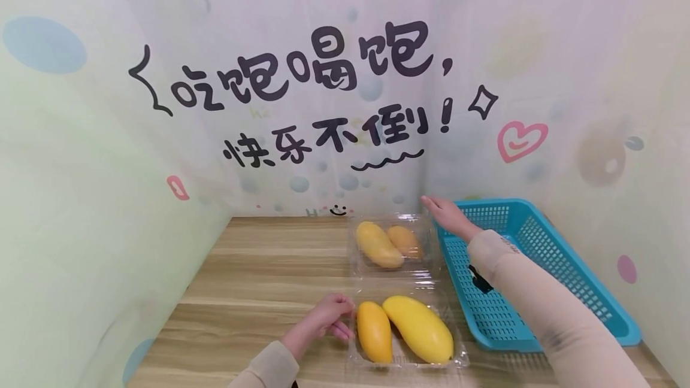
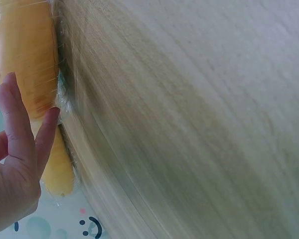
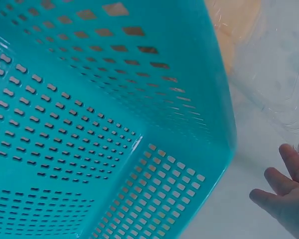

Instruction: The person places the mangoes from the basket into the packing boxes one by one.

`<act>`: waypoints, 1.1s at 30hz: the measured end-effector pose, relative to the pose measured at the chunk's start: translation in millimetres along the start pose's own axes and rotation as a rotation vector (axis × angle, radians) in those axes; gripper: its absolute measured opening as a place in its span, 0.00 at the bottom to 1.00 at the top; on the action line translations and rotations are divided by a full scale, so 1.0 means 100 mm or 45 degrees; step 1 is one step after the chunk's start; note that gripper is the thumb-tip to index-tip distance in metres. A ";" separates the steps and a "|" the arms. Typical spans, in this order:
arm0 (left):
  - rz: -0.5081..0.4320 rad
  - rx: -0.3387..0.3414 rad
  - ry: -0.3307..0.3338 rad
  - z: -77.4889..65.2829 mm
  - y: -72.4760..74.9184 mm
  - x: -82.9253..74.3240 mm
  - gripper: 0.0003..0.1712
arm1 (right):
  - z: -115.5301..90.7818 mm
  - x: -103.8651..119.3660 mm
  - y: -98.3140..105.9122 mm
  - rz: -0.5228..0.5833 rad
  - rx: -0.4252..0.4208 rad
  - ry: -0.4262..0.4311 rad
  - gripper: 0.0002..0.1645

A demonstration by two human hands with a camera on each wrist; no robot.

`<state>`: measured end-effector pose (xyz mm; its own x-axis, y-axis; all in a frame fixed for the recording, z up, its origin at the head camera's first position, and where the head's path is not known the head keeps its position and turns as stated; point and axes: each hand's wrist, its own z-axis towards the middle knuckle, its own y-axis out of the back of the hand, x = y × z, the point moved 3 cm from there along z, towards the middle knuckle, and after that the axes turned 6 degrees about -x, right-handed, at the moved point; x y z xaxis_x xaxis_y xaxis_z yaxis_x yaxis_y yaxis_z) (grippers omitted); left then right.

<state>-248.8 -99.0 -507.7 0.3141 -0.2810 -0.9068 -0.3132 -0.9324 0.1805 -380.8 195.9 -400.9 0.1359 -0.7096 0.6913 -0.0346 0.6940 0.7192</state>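
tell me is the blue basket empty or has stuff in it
Empty: the blue basket shows only its bare perforated floor in the head and right wrist views.

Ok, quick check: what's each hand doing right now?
Left hand: open, fingers touching the near clear box of mangoes.
Right hand: open, holding nothing, by the far box.

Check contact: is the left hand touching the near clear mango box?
Touching. The left wrist view shows the left hand with fingertips pressed on the clear film of the near mango box, over a mango.
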 end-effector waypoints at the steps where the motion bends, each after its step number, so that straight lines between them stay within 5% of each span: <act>1: -0.001 0.001 -0.001 0.00 0.00 0.00 0.10 | -0.01 0.00 0.00 -0.005 0.007 -0.005 0.45; 9: -0.025 0.003 0.003 0.02 -0.01 0.01 0.09 | -0.14 0.10 -0.02 -0.063 0.040 0.027 0.45; 19: -0.038 0.006 -0.006 0.00 0.02 0.01 0.11 | -0.48 0.28 0.10 -0.010 -0.179 0.033 0.27; 33: -0.049 0.013 -0.007 -0.01 0.02 0.01 0.12 | -1.18 0.29 0.18 0.298 -0.049 -0.121 0.23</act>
<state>-248.0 -101.2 -507.5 0.3208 -0.2439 -0.9152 -0.3101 -0.9401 0.1419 -260.7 202.8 -376.2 0.0349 -0.5361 0.8434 -0.0166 0.8435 0.5369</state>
